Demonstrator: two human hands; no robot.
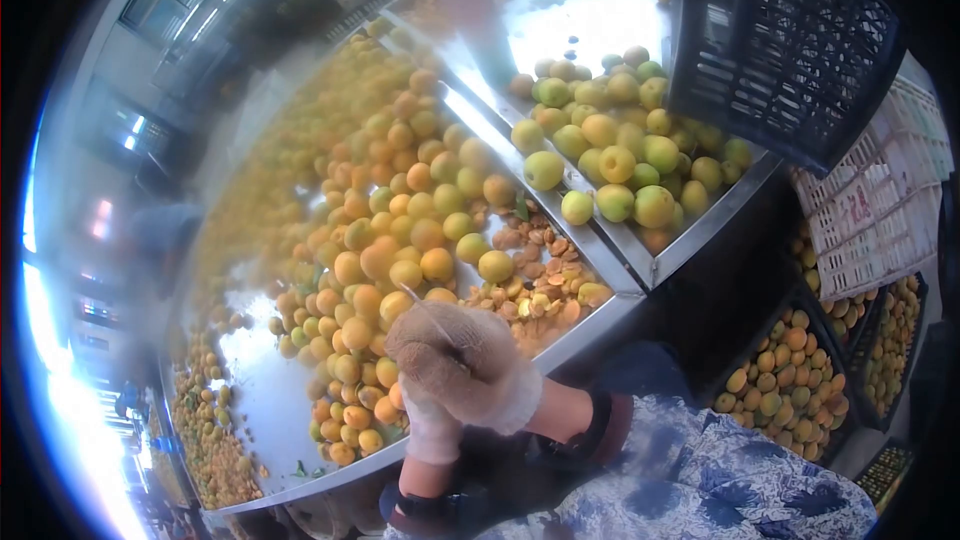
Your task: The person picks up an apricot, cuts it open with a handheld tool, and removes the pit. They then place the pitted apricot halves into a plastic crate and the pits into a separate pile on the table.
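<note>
Found the right hand (pixel 462 365), in a fuzzy tan knitted glove, curled shut into a fist at the near edge of the table; noted a thin pale sliver (pixel 428 308) standing out above the knuckles, too fine to name; could not make out anything else inside the grip. Found the left hand (pixel 432 432), in a white glove, tucked under and touching the right hand; could not tell whether open or closed, most of it being hidden; took the sides from the forearms, with some doubt.

Saw the heap of round orange-yellow fruit (pixel 400 220) just beyond the hands, its nearest pieces beside the tan glove, spread far up the long shiny steel table (pixel 250 380); saw a low pile of brown stones and split pieces (pixel 535 285) beside the heap, against the table's rim. Judged the split pile small next to the heap: little opened, by far the greater part left whole.

Further out, made out a raised steel tray (pixel 715 220) of round green-yellow fruit (pixel 620 160); a black plastic lattice crate (pixel 790 30) tipped over its far end; stacked white plastic crates (pixel 880 220); dark floor crates of orange fruit (pixel 790 380) below; a blue-and-white patterned garment (pixel 720 480) nearest the camera.
</note>
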